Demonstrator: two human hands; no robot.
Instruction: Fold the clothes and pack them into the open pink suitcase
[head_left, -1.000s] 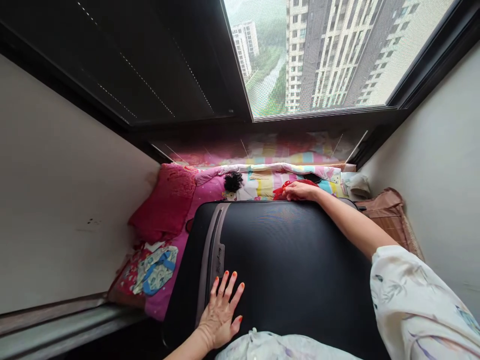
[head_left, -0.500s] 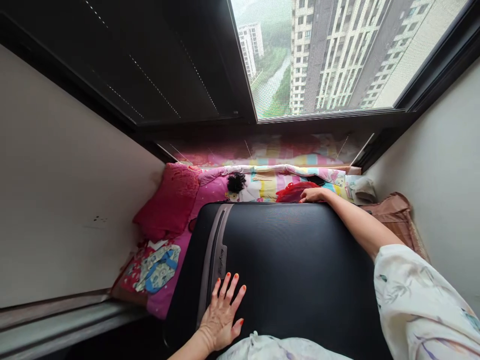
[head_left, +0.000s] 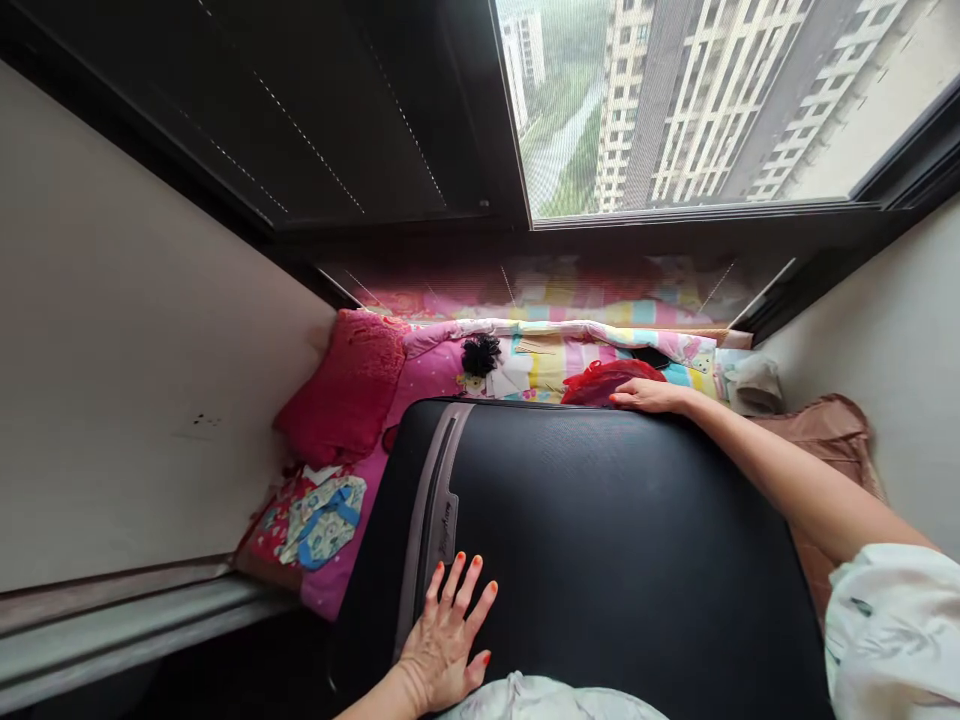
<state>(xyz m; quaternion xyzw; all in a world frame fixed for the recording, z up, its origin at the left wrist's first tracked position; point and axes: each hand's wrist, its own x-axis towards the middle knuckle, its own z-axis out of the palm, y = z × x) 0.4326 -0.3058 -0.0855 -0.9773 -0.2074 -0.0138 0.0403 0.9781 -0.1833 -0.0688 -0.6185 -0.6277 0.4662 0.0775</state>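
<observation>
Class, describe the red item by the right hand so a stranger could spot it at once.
Start at the big black suitcase under the left hand. Follow its far edge to the right hand; the red item shows just beyond that edge, next to the hand. Its bright red sets it apart from the pastel striped cloth and the black tuft to its left.

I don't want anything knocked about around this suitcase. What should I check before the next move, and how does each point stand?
1. Left hand spread on the suitcase: ok.
2. Right hand at the suitcase's far edge: ok.
3. Right hand gripping firmly: cannot tell; its fingers are partly hidden.
4. Red item well away from the right hand: not ok; it lies right by the fingertips.
5. Pink cushion off the suitcase top: ok, it lies to the left.
</observation>
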